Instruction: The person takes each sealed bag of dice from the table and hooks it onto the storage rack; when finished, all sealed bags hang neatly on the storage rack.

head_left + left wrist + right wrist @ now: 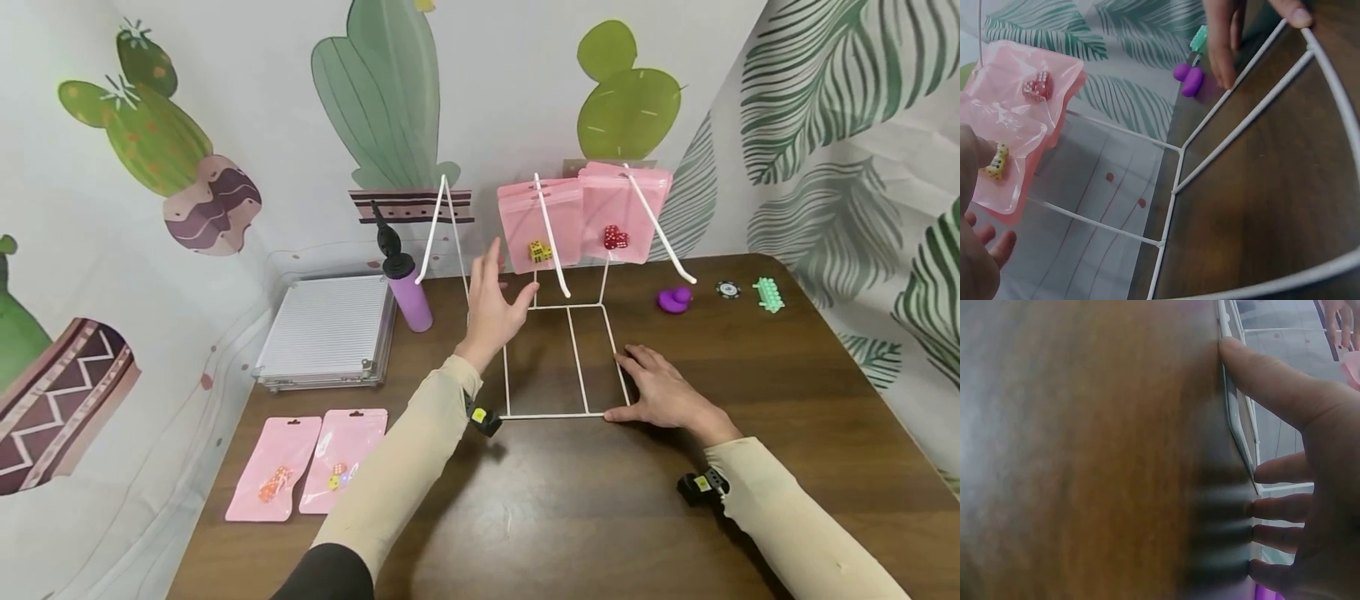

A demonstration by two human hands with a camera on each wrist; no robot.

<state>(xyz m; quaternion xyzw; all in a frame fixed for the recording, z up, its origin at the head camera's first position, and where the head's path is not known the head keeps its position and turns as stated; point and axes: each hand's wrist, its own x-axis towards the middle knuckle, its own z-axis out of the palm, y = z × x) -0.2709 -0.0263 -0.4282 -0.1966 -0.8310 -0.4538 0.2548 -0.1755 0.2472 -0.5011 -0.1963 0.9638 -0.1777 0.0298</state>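
A white wire display rack (551, 416) stands on the table with prongs sticking out at its top. From its middle prong hangs a pink pouch with yellow dice (538, 251), and from the right prong a pink pouch with red dice (615, 238). My left hand (492, 307) is raised beside the yellow-dice pouch, fingers extended and thumb apart; in the left wrist view its fingers (1004, 249) hold nothing. Down at the base, my right hand (663, 390) rests at the rack's front right corner. Its thumb (1263, 372) touches the wire, fingers spread along the side.
Two more pink pouches with dice, one orange (273, 483) and one mixed (337, 477), lie at the left. Behind them are a silver case (330, 312) and a purple pump bottle (410, 293). A purple duck (674, 300), a chip (727, 289) and a green toy (768, 294) sit back right.
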